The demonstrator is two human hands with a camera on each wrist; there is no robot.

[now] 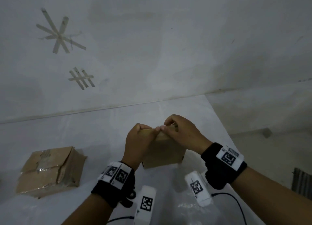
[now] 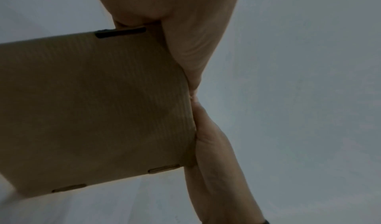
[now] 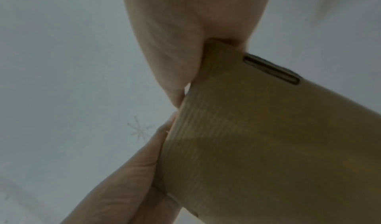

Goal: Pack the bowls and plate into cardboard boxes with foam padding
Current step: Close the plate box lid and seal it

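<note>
A small brown cardboard box (image 1: pixel 164 154) stands upright on the white table, its near side facing me. My left hand (image 1: pixel 136 140) grips its top left edge with fingers curled over it. My right hand (image 1: pixel 181 132) grips the top right edge the same way, and the two thumbs meet at the middle. In the left wrist view the box wall (image 2: pixel 92 105) shows slots along its edges. In the right wrist view the same corrugated wall (image 3: pixel 268 146) fills the lower right. No bowl, plate or foam shows.
A second, worn cardboard box (image 1: pixel 50 171) with clear tape lies flat at the left of the table (image 1: pixel 84 132). Crossed strips of tape (image 1: pixel 59 33) mark the grey wall behind. The table's right edge runs close to my right arm. A black cable (image 1: pixel 236 202) trails near the front.
</note>
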